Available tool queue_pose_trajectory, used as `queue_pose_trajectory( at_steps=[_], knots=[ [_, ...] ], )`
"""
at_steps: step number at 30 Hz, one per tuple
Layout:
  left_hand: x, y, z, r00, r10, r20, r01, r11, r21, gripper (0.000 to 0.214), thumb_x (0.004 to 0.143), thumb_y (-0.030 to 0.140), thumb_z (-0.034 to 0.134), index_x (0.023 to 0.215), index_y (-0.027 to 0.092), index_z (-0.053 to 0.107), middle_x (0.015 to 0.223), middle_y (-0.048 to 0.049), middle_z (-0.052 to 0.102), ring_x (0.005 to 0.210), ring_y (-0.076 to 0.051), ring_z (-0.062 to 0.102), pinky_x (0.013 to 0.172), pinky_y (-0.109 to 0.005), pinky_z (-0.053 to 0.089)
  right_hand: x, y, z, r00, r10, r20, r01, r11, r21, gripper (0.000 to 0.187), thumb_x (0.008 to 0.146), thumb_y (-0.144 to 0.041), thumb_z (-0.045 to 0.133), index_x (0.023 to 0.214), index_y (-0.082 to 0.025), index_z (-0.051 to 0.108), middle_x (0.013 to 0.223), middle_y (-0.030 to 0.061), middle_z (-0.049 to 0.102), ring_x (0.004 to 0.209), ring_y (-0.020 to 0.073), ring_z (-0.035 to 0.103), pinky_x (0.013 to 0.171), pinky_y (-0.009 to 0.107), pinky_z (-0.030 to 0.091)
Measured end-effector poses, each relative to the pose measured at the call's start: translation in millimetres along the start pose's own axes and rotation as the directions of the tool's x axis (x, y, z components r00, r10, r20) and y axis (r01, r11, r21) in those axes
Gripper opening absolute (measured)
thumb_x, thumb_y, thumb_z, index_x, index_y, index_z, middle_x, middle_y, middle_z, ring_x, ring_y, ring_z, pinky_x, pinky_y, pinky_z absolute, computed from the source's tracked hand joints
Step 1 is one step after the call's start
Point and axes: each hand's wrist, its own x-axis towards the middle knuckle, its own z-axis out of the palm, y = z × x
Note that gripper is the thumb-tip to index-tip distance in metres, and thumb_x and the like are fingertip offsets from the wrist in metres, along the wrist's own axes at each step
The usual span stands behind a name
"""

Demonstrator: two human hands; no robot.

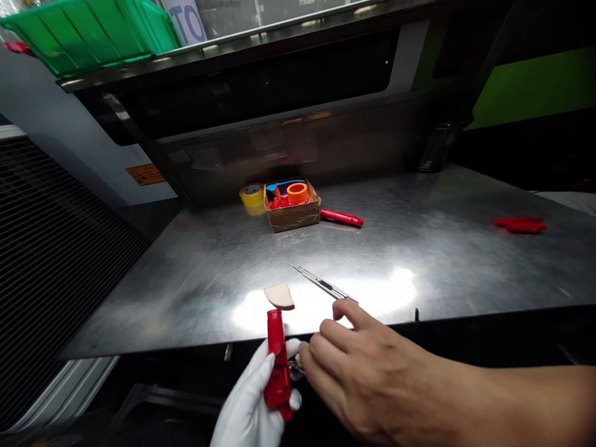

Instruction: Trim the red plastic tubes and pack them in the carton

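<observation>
**Inspector:** What does the left hand hold?

**Assistant:** The left hand (246, 397), in a white fabric glove, is clamped around a long red plastic part (278, 366), just past the near edge of a brushed steel table (419, 242).

**Inspector:** And the right?

**Assistant:** The bare right hand (367, 379) has its fingers together and curled at a small metal fitting (296, 367) beside the red part. I cannot tell whether they are clamped on it.

**Inspector:** Surface items?

**Assistant:** Near the near edge, a slim steel utility knife (326, 284) lies beside a beige wedge-shaped pad (279, 296). At the far edge, a brown cardboard box (292, 216) holds an orange plastic tube (298, 193), between a yellow tape roll (252, 195) and a red cylindrical stick (341, 217). A crumpled red cloth (520, 225) lies toward the right edge.
</observation>
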Motion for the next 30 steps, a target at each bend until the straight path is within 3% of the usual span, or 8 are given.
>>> queue_pose_trajectory(
  at_steps=[5, 10, 14, 16, 20, 24, 27, 30],
  knots=[
    [-6.1, 3.2, 0.4, 0.998, 0.036, -0.052, -0.033, 0.998, 0.055, 0.026, 0.086, 0.025, 0.06, 0.109, 0.024, 0.07, 0.109, -0.0076, 0.068, 0.091, -0.02, 0.062, 0.065, -0.027, 0.053, -4.3, 12.4, -0.9, 0.986, 0.165, 0.032, -0.167, 0.982, 0.087, 0.011, 0.086, -0.02, 0.05, 0.09, -0.016, 0.059, 0.077, 0.003, 0.053, 0.069, 0.02, 0.043, 0.077, 0.043, 0.031],
    [-12.3, 7.7, 1.6, 0.98, 0.144, -0.136, -0.12, 0.978, 0.171, 0.021, 0.083, 0.033, 0.063, 0.1, 0.025, 0.073, 0.102, -0.0074, 0.068, 0.08, -0.019, 0.062, 0.058, -0.026, 0.05, -9.3, 34.3, -11.5, 0.943, 0.287, 0.168, -0.322, 0.912, 0.253, 0.017, 0.081, -0.028, 0.058, 0.094, -0.018, 0.061, 0.082, 0.0041, 0.058, 0.072, 0.0197, 0.05, 0.073, 0.038, 0.031],
    [-5.5, 16.0, 0.5, 0.986, 0.156, -0.056, -0.138, 0.96, 0.243, 0.03, 0.084, 0.033, 0.061, 0.112, 0.023, 0.067, 0.107, -0.0077, 0.065, 0.08, -0.018, 0.059, 0.063, -0.028, 0.049, 0.5, 65.0, -15.3, 0.91, 0.363, 0.202, -0.41, 0.864, 0.291, 0.019, 0.084, -0.03, 0.059, 0.098, -0.018, 0.064, 0.084, 0.0037, 0.061, 0.073, 0.0174, 0.054, 0.072, 0.033, 0.032],
    [4.7, 25.0, -0.9, 0.976, 0.216, 0.009, -0.206, 0.917, 0.341, 0.034, 0.085, 0.034, 0.059, 0.115, 0.02, 0.064, 0.098, -0.007, 0.066, 0.077, -0.017, 0.057, 0.066, -0.028, 0.047, 16.9, 89.3, -15.0, 0.885, 0.427, 0.187, -0.463, 0.852, 0.245, 0.021, 0.086, -0.036, 0.059, 0.097, -0.019, 0.065, 0.084, 0.003, 0.062, 0.076, 0.0176, 0.056, 0.073, 0.031, 0.033],
    [37.0, 53.4, -3.1, 0.934, 0.329, 0.142, -0.352, 0.767, 0.537, 0.033, 0.088, 0.041, 0.053, 0.112, 0.02, 0.06, 0.094, -0.0044, 0.066, 0.08, -0.018, 0.057, 0.078, -0.031, 0.046, 66.3, 152.1, -6.3, 0.766, 0.63, 0.129, -0.642, 0.761, 0.093, 0.03, 0.09, -0.044, 0.05, 0.1, -0.019, 0.063, 0.096, 0.0058, 0.064, 0.088, 0.022, 0.057, 0.076, 0.031, 0.036],
    [68.6, 82.5, -6.0, 0.859, 0.5, 0.107, -0.385, 0.494, 0.779, 0.04, 0.088, 0.046, 0.049, 0.121, 0.023, 0.053, 0.101, -0.0022, 0.066, 0.092, -0.02, 0.057, 0.088, -0.03, 0.04, 96.0, 207.4, 15.1, 0.629, 0.772, 0.088, -0.774, 0.633, -0.021, 0.033, 0.087, -0.041, 0.056, 0.097, -0.011, 0.063, 0.105, 0.0159, 0.06, 0.102, 0.0308, 0.053, 0.09, 0.045, 0.033],
    [83.8, 96.5, -10.3, 0.862, 0.495, 0.108, -0.291, 0.311, 0.904, 0.039, 0.09, 0.046, 0.042, 0.12, 0.024, 0.053, 0.096, -0.0024, 0.067, 0.095, -0.023, 0.058, 0.09, -0.034, 0.039, 84.4, 233.2, 32.3, 0.539, 0.832, 0.128, -0.836, 0.547, -0.04, 0.036, 0.087, -0.046, 0.059, 0.1, -0.012, 0.062, 0.106, 0.0115, 0.06, 0.103, 0.0271, 0.054, 0.091, 0.047, 0.038],
    [94.7, 105.2, -16.0, 0.846, 0.516, 0.135, -0.22, 0.109, 0.969, 0.034, 0.092, 0.043, 0.036, 0.113, 0.025, 0.057, 0.103, -0.0032, 0.066, 0.1, -0.025, 0.058, 0.091, -0.037, 0.039, 53.4, 248.7, 46.8, 0.446, 0.875, 0.188, -0.89, 0.456, -0.012, 0.04, 0.089, -0.05, 0.058, 0.105, -0.014, 0.06, 0.103, 0.0081, 0.06, 0.096, 0.0226, 0.057, 0.085, 0.042, 0.046]
  ],
)
